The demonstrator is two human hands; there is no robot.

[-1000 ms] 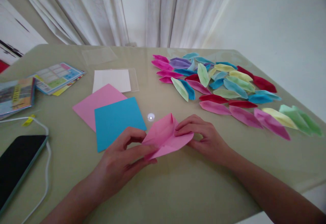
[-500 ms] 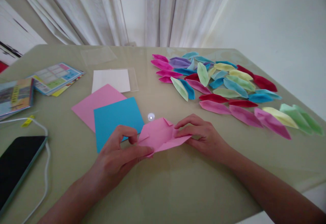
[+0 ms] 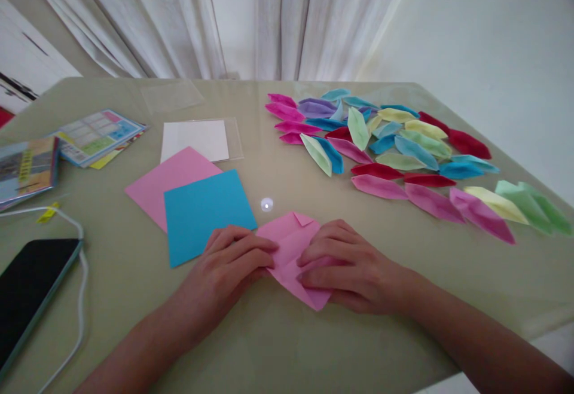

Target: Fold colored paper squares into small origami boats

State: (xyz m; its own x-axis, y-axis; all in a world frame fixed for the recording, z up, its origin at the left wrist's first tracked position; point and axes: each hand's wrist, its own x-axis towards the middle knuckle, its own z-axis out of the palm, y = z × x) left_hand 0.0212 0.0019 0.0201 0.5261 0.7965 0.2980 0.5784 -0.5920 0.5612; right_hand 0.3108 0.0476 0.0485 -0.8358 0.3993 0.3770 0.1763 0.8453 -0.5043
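A pink sheet of origami paper (image 3: 287, 250), partly folded with a small corner turned in at its far edge, lies between my hands near the middle of the table. My left hand (image 3: 235, 259) grips its left edge, fingers on top and the thumb hidden. On its right side, the fingers of my right hand (image 3: 352, 265) are curled over the paper and press on a fold. Just beyond my left hand, a flat blue paper square (image 3: 208, 211) overlaps a flat pink square (image 3: 173, 176).
Several folded paper boats (image 3: 410, 149) in many colours spread over the table's right side. At left lie a phone (image 3: 36, 292), a white cable (image 3: 82, 298), booklets (image 3: 27, 170) and printed cards (image 3: 101, 134). White paper (image 3: 195, 140) in a clear sleeve lies behind the squares.
The pink paper has been lowered and turned, its near corner now pointing toward me. My right hand has moved further onto it, and my left fingers have come down flatter along its left edge.
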